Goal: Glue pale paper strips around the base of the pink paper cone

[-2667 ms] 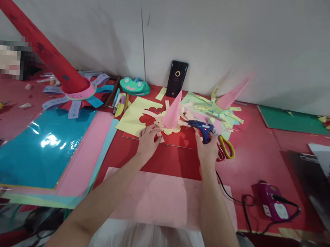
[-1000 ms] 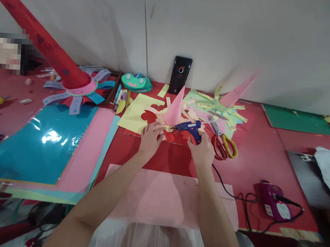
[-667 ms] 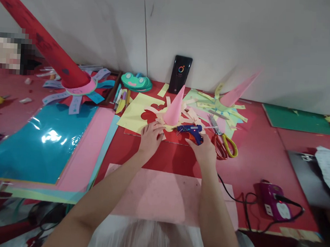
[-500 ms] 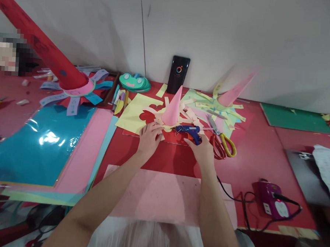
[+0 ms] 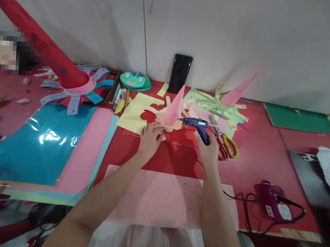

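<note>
A pink paper cone [image 5: 173, 111] stands upright on a pale yellow, scalloped paper base, with light paper strips sticking out around it. At the near left edge of that base, my left hand [image 5: 151, 139] has its fingers bent together on a pale paper strip [image 5: 159, 126]; the fingertips are partly hidden. My right hand [image 5: 210, 150] is wrapped around the handle of a blue glue gun [image 5: 196, 123]. The gun's nozzle points left, close to the cone's lower right side. Red-and-yellow-handled scissors [image 5: 230, 146] lie just beyond my right hand.
A black phone [image 5: 180, 73] leans on the wall. Another pink cone [image 5: 240, 91] with yellow strips stands right; a tall red cone [image 5: 73, 74] stands left. Yellow paper [image 5: 132, 112] lies beside the work. A cord runs near a purple power adapter [image 5: 275, 201]. A person is at far left.
The glue gun has risen and shifted right in my right hand, its nozzle now at the cone's right side. My left hand stays by the base. The phone screen has gone dark.
</note>
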Available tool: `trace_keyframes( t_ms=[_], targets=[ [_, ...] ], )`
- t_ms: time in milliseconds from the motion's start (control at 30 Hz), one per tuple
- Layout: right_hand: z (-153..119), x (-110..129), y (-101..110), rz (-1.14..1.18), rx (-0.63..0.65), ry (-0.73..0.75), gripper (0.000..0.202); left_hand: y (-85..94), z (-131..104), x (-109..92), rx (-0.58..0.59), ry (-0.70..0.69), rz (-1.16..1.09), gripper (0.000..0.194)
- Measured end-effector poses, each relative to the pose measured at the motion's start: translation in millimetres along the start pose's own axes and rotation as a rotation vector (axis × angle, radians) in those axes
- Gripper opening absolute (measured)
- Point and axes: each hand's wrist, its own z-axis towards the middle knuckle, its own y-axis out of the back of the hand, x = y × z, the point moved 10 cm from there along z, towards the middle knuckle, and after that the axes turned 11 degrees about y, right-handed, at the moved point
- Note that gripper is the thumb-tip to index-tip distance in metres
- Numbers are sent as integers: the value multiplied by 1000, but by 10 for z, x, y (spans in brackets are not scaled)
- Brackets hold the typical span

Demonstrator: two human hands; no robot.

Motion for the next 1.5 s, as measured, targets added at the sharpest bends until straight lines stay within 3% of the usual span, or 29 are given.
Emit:
trace_keyframes(
  t_ms=[133, 200, 433, 600, 733, 833, 933, 1033, 1167, 1233, 1367, 1500],
  targets=[
    [13, 30, -43, 27, 65, 22, 51, -13, 5, 3, -1, -11, 5, 29],
    [30, 53, 12, 31, 31, 67, 50, -17, 7, 12, -1, -6, 8, 28],
    [67, -221, 675, -67, -457, 63, 53, -13, 0, 16, 17, 13, -7, 30],
    [202, -516, 758, -263, -384, 4, 51, -13, 8, 25, 21, 22, -16, 31],
    [260, -607, 734, -370, -350, 6, 46, -21, 7, 26, 23, 20, -19, 31],
    [225, -531, 762, -416, -401, 8, 40, -13, 1, 18, 15, 13, -30, 33],
    [136, -268, 787, -436, -497, 96, 37, 5, 3, 20, 11, 24, -42, 35],
    [79, 64, 610, -362, -452, 236, 35, 84, 2, 17, -29, 40, -64, 30],
    [3, 526, 78, -190, -198, 420, 30, 200, -45, -86, -99, -24, -30, 17],
    [-61, 669, -189, -132, -88, 462, 27, 154, -76, -152, -53, -71, 17, 12],
    [-153, 616, -536, -51, 7, 425, 28, -14, -123, -192, 96, -103, 89, 16],
    [-167, 389, -695, 33, 93, 341, 26, -16, -112, -181, 117, -130, 53, 19]
  ],
)
